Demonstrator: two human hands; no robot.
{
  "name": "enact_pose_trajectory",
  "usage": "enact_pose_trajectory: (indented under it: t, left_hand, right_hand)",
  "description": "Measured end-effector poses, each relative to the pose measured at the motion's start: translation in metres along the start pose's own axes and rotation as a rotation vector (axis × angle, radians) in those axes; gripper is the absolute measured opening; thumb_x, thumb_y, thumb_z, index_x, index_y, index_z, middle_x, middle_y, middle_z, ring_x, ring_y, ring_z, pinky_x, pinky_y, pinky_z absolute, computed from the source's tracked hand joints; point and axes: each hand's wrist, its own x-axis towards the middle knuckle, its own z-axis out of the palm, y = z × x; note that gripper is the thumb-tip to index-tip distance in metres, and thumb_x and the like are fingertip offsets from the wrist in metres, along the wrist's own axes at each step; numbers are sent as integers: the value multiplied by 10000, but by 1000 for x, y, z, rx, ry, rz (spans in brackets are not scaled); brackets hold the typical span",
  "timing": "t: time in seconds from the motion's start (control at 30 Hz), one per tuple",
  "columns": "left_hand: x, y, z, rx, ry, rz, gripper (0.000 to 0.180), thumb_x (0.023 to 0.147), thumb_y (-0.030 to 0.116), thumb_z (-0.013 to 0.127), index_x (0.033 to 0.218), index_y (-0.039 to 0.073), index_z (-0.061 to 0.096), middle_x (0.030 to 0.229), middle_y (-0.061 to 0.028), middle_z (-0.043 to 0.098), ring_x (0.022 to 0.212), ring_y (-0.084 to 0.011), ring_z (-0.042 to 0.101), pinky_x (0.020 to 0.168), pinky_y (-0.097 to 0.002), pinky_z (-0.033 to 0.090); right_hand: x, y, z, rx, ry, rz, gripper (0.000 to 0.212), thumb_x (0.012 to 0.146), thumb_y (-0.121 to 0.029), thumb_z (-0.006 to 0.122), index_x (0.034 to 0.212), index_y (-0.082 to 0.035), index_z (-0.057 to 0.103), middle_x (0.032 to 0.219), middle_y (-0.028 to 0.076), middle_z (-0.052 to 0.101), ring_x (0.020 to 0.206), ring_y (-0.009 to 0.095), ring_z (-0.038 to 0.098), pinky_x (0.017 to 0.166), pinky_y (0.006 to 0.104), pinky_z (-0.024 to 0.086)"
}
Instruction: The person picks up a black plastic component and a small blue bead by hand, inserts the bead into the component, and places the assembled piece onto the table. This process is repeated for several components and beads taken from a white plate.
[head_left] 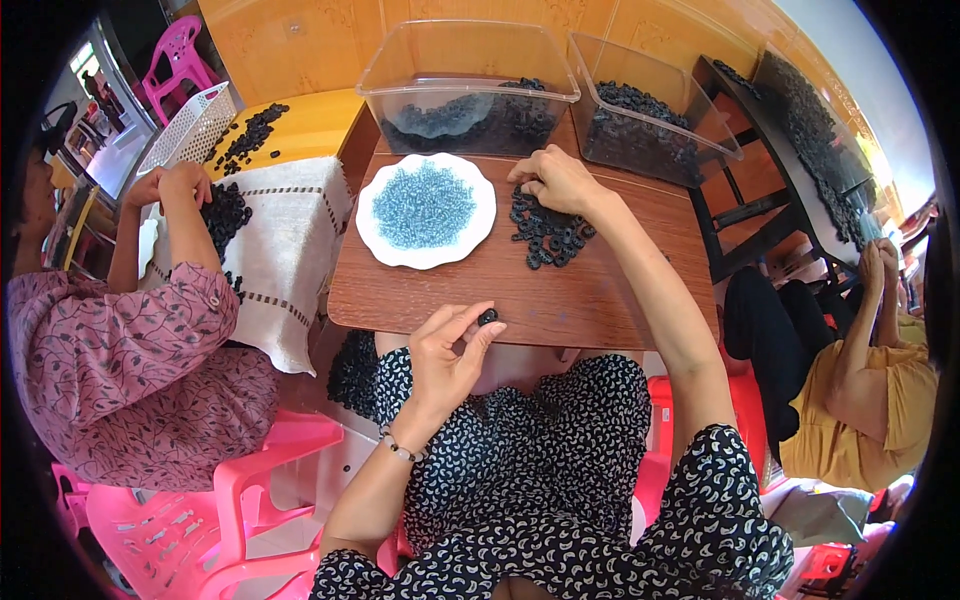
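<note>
Pinching a black ring [488, 317] edge-up, left hand [447, 350]; right hand [556, 180] touches the ring pile [548, 232].

The scene is being viewed by one head-worn fisheye camera, angled steeply down and close over the small brown wooden table [600, 300], edges bending rimward.

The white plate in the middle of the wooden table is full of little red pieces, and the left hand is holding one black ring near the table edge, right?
Not quite. In the head view the pieces on the white plate are pale blue, not red. The rest holds: the plate sits on the wooden table, and the left hand pinches one black ring near the table's front edge.
</note>
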Motion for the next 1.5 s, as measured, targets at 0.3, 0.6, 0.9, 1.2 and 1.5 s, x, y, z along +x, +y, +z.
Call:
enact_pose_trajectory:
  t: [0.3, 0.6, 0.9, 1.2, 1.5]
  left_hand:
    - [-3, 0, 0, 15, -13, -5, 283, 878, 76, 806, 1139, -20, 756, 918, -91, 722, 729, -127, 650, 664, -250, 534]
    - [-6, -1, 1, 19, -13, 12, 285, 877, 85, 807, 1141, -11, 758, 900, -84, 715, 716, -125, 637, 657, -260, 527]
    - [-6, 1, -1, -7, -9, -24, 268, 889, 74, 786, 1144, -5, 762, 971, -122, 750, 807, -183, 702, 718, -282, 550]
    - [-6, 4, 1, -51, -3, -27, 295, 872, 65, 791, 1160, 11, 762, 940, -107, 739, 810, -181, 684, 728, -288, 542]
    - [-5, 6, 4, -16, 6, 22, 308, 872, 68, 796, 1174, 18, 761, 965, -105, 735, 816, -178, 684, 730, -282, 545]
  right_hand:
    - [-4, -6, -1, -37, -49, -58, 228, 851, -144, 764, 1078, -134, 787, 1053, 96, 741, 1104, 338, 608, 984, 472, 509]
    - [-12, -14, 5, 28, -33, -59, 189, 825, -141, 773, 998, -75, 739, 1007, 99, 733, 1103, 326, 611, 941, 479, 519]
    - [-43, -30, 6, 477, 165, -52, 129, 896, -80, 728, 994, 0, 703, 929, 94, 740, 794, 197, 703, 724, 312, 559]
    - [-139, -107, 3, 1049, 82, 82, 234, 998, -139, 662, 1190, -27, 735, 1008, 5, 725, 849, 65, 650, 708, 231, 526]
    - [-172, -132, -3, 1268, 43, 248, 190, 975, -99, 705, 1129, 11, 715, 981, 7, 713, 848, 48, 645, 695, 212, 524]
